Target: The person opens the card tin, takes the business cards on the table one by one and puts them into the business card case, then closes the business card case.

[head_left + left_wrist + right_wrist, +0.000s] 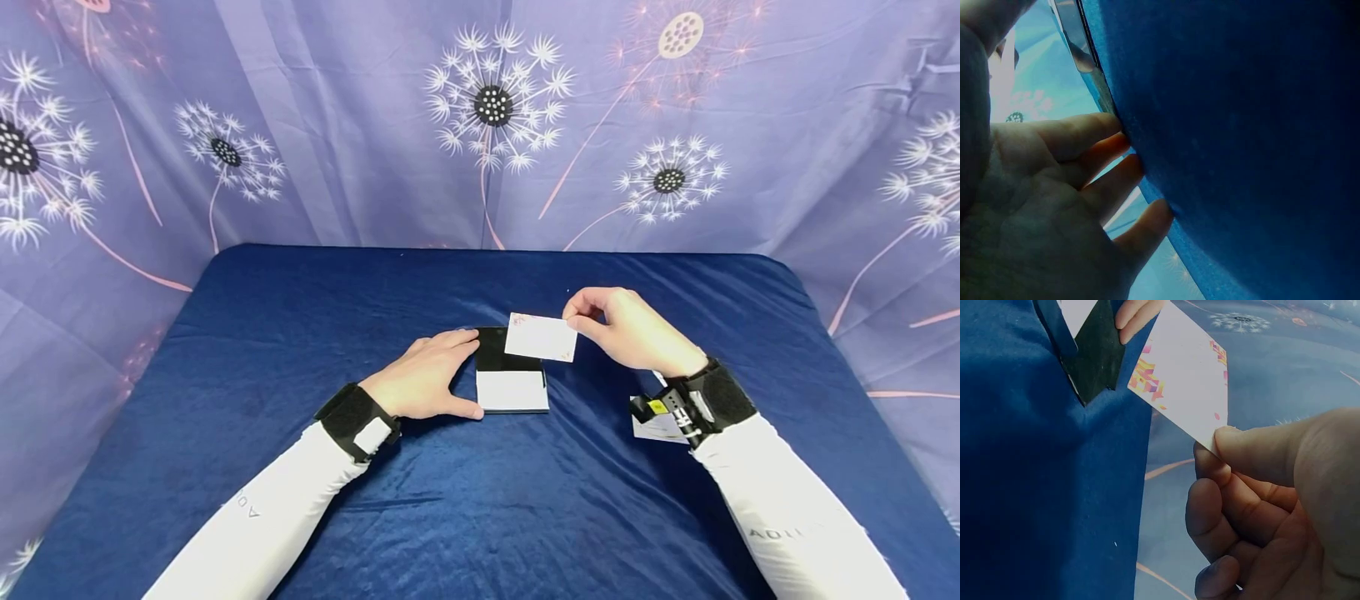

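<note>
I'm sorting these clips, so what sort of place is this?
Probably a small indoor recording space: flower-print curtains hang behind and on both sides of a blue-covered table, and a small gadget sits on the right wrist's black strap.

The pinched card (540, 337) hides the upper right corner of the black case (491, 354). Right of the case, wrist gear (727, 392) partly covers a white paper (651, 429). Nearer than the case, both sleeves (247, 508) leave the head view's bottom edge.
</note>
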### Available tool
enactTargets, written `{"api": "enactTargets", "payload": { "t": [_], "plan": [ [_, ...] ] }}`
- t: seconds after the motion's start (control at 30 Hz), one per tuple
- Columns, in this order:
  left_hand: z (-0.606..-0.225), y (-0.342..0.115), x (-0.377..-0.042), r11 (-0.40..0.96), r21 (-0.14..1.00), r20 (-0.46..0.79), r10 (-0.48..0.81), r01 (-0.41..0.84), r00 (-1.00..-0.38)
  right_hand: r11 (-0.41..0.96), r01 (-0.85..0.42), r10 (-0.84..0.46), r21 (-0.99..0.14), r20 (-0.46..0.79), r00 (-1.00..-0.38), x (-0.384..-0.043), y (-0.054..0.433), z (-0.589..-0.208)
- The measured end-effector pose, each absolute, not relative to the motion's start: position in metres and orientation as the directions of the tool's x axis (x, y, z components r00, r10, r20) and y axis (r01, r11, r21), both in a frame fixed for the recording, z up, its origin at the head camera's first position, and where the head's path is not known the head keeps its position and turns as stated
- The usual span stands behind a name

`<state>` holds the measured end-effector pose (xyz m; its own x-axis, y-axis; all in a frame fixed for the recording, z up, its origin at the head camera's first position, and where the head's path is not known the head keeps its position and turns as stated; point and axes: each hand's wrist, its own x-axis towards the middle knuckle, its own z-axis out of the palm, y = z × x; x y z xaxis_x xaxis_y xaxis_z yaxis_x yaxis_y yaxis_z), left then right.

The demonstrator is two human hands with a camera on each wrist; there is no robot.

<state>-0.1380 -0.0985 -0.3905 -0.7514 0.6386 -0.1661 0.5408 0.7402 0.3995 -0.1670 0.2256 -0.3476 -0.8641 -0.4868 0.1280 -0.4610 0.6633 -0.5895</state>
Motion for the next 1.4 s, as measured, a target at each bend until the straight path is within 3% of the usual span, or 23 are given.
{"api": "enactTargets", "payload": {
  "t": [0.63,1.4],
  "plan": [
    [-0.388,-0.098,-0.138,0.744,0.403,-0.17,0.633,0.533,-0.755,0.642,-0.481,-0.541,-0.597,0.093,-0.836,-0.182,0.191,-0.364],
    [-0.387,-0.098,-0.136,0.727,0.424,-0.147,0.643,0.54,-0.751,0.627,-0.5,-0.601,-0.597,0.039,-0.799,-0.18,0.186,-0.379]
  ]
}}
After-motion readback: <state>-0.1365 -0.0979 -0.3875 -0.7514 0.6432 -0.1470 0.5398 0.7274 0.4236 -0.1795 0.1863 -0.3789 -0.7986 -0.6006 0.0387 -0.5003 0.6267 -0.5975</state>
